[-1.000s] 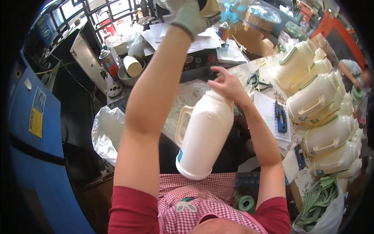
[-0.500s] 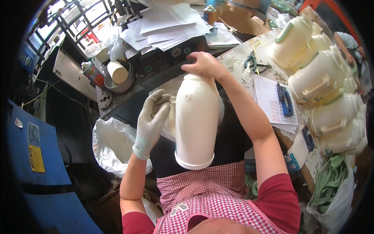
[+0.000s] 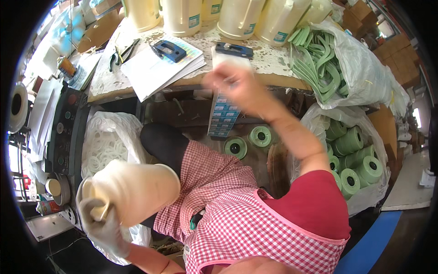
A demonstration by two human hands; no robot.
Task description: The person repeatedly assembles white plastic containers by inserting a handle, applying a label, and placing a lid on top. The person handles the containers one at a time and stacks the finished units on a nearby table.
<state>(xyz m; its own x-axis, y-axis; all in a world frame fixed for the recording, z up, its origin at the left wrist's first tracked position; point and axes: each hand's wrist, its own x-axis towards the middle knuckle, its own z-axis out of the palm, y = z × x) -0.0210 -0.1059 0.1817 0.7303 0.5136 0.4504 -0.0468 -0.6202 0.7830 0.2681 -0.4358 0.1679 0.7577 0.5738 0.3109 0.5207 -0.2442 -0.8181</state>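
Note:
A cream plastic jug (image 3: 143,189) lies tilted on its side at the lower left, above my lap. My left hand (image 3: 102,226), in a pale glove, is closed around the jug's handle end. My bare right hand (image 3: 237,89) is raised at the near edge of the worktable and smeared by motion, so its fingers do not read clearly. Just beneath it hangs a strip of blue labels (image 3: 223,116), partly covered by the hand. A dark blue clip-like tool (image 3: 233,50) sits at the top of the strip's white backing, on the table.
Several cream jugs (image 3: 182,18) line the far side of the worn table (image 3: 109,84). Paper sheets (image 3: 159,68) carry another blue tool (image 3: 169,50); pliers (image 3: 114,59) lie beside. Bags hold green strips (image 3: 319,68), green cylinders (image 3: 351,141) and whitish rings (image 3: 107,148).
The view has turned right toward the table. The jug, upright under my right hand before, is now tilted in my left hand. My right hand has left it for the label strip.

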